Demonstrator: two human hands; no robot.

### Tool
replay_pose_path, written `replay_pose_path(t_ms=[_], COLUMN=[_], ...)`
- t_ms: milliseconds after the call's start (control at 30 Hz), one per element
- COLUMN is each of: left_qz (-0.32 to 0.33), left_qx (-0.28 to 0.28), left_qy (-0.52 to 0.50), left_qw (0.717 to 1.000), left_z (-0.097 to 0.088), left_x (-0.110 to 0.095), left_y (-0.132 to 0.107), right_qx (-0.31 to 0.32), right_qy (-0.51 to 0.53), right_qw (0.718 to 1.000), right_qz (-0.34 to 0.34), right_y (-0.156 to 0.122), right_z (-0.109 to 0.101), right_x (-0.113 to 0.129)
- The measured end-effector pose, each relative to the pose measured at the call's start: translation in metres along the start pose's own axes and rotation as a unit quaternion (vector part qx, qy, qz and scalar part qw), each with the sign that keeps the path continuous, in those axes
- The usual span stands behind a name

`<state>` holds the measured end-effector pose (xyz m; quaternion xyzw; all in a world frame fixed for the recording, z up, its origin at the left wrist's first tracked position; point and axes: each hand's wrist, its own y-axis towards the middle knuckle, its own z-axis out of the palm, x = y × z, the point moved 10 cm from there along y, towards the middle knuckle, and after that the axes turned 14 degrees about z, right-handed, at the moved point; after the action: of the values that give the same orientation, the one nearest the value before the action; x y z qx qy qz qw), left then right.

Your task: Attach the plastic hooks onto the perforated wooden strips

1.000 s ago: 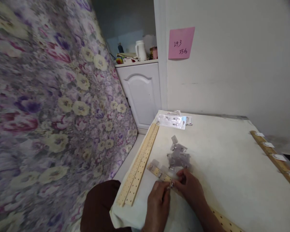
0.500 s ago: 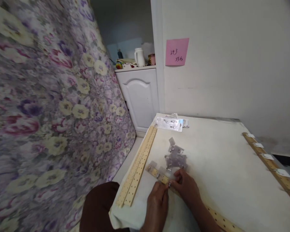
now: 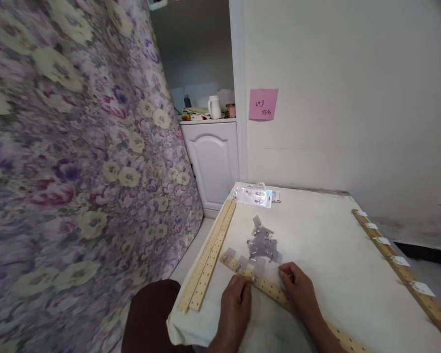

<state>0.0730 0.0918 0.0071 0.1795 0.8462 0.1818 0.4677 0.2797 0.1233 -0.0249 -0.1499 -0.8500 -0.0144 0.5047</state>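
Note:
A pale wooden strip with rows of holes (image 3: pixel 274 290) lies slantwise across the near part of the table. Several clear plastic tags with metal clips (image 3: pixel 245 264) sit along its far end. My left hand (image 3: pixel 235 305) is closed at the strip's near edge, its fingertips against the wood just below the last tag. My right hand (image 3: pixel 299 289) is over the strip further right, thumb and forefinger slightly apart with nothing visible between them. Just beyond the strip is a heap of greyish clear tags with metal clips (image 3: pixel 262 245).
Two more perforated strips (image 3: pixel 208 264) lie along the table's left edge. On the right edge is a wooden strip carrying white tags (image 3: pixel 400 261). Clear packaging (image 3: pixel 253 196) lies at the back of the white-covered table (image 3: pixel 316 225). A floral curtain (image 3: pixel 95 171) hangs on the left.
My right hand has come away from the clip beside my left hand and moved right, its fingers loosening. The left hand stays at the strip. The camera view has tilted up slightly.

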Motion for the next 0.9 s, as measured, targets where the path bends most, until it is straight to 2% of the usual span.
replay_pose_path(t_ms=[100,233,400,567,767,900], left_qz=[-0.005,-0.009,-0.011,-0.025,-0.026,-0.025], left_qx=[-0.002,0.000,-0.003,0.010,0.005,0.006], left_qy=[-0.002,0.003,-0.004,-0.010,-0.007,-0.003], left_qw=[1.000,1.000,1.000,1.000,1.000,1.000], left_z=[0.000,0.001,0.000,0.003,0.003,0.002], left_x=[0.003,0.005,0.006,0.008,0.011,0.011], left_y=[0.000,0.001,0.002,0.003,0.002,0.003], right_qx=[0.016,0.043,-0.008,-0.006,-0.056,-0.084], right_qy=[-0.028,-0.089,-0.139,-0.200,-0.213,-0.157], right_qw=[0.999,0.994,0.990,0.978,0.975,0.984], right_qz=[-0.026,-0.044,-0.038,-0.061,-0.025,0.006], right_y=[0.002,0.007,0.015,0.021,0.030,0.034], right_z=[0.003,0.022,0.019,0.022,0.010,-0.008], right_x=[0.007,0.024,0.033,0.038,0.035,0.025])
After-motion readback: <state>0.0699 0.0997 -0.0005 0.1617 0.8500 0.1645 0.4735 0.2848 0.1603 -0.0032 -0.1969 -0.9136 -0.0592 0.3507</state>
